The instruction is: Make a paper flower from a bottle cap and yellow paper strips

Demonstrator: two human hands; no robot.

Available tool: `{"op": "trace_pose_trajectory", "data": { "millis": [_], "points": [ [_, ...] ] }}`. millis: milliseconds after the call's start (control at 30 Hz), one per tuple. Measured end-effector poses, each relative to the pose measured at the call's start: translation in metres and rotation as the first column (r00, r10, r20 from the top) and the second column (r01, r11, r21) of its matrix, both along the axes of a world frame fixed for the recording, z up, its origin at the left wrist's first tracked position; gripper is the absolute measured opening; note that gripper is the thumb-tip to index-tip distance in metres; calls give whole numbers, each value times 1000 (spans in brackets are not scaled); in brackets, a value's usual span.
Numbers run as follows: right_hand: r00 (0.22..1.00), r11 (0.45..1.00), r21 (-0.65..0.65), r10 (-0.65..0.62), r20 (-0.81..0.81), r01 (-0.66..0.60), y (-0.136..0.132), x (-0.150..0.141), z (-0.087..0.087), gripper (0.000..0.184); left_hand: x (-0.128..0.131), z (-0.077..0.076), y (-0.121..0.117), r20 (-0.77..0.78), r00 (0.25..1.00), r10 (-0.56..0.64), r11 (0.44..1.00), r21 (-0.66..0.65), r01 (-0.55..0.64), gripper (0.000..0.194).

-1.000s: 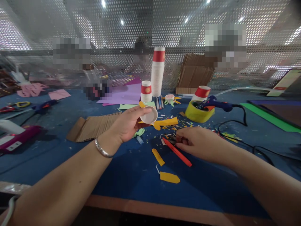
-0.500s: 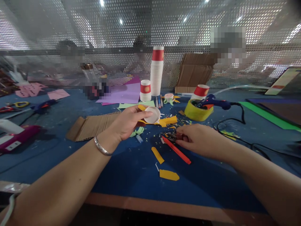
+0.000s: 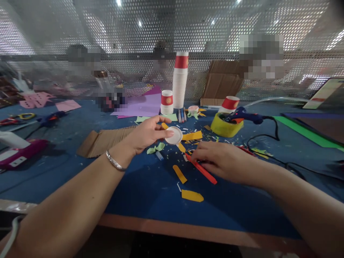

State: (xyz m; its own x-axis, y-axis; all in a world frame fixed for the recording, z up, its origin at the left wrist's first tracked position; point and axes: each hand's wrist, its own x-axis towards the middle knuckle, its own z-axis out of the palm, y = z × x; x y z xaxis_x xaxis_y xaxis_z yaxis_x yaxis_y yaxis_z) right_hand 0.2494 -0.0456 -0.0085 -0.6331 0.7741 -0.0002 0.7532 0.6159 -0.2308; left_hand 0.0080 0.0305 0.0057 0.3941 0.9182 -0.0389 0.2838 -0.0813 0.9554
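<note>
My left hand (image 3: 150,134) pinches a small round white cup base (image 3: 174,135) between thumb and fingers. Yellow paper strips stick out from it at the top and the lower right. My right hand (image 3: 217,161) is closed over the upper part of a red marker (image 3: 205,172), its fingertips on the barrel; the marker still lies on the table. Below the hands are a narrow yellow paper strip (image 3: 179,174) and a pointed yellow piece (image 3: 192,195). Behind my right wrist a red object (image 3: 245,151) shows in part, its kind hidden.
Stacked paper cups (image 3: 180,84) stand at the back. A glue gun (image 3: 245,116) rests on a yellow tape roll (image 3: 227,127), its cord trailing right. Corrugated cardboard (image 3: 107,141) lies left, and pens (image 3: 182,115) lie before the cups. Paper scraps litter the middle.
My right hand has left a dark tool that was by its fingers and come onto the red marker. My left hand has lowered the cup base slightly, and its upper fingers have spread.
</note>
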Motion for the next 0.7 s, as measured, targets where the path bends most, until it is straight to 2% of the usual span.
{"op": "trace_pose_trajectory", "data": {
  "millis": [100, 200, 467, 567, 633, 700],
  "points": [
    [993, 994, 30, 98, 69, -100, -2, -1, -4, 27, -2, -1, 3, 1, 1000, 26, 998, 50, -26, 39],
    [986, 987, 98, 120, 112, -131, -4, -1, -6, 23, -3, -4, 6, -10, 1000, 18, 998, 59, -17, 33],
    [967, 936, 261, 202, 153, -236, -11, -8, -5, 15, -7, -15, 15, -20, 990, -137, 985, -112, 134, 28],
    [985, 937, 307, 174, 5, -167, -9, -6, -2, 13, -9, -16, 14, -71, 984, -163, 981, -116, 154, 32],
    [973, 943, 329, 115, -201, -43, -8, -4, 1, 10, -7, -16, 11, -108, 973, -204, 975, -111, 192, 33],
    [915, 944, 310, 22, -404, 114, -9, -2, 3, 5, -4, -16, 7, -149, 956, -254, 965, -106, 240, 34]
  ]
}}
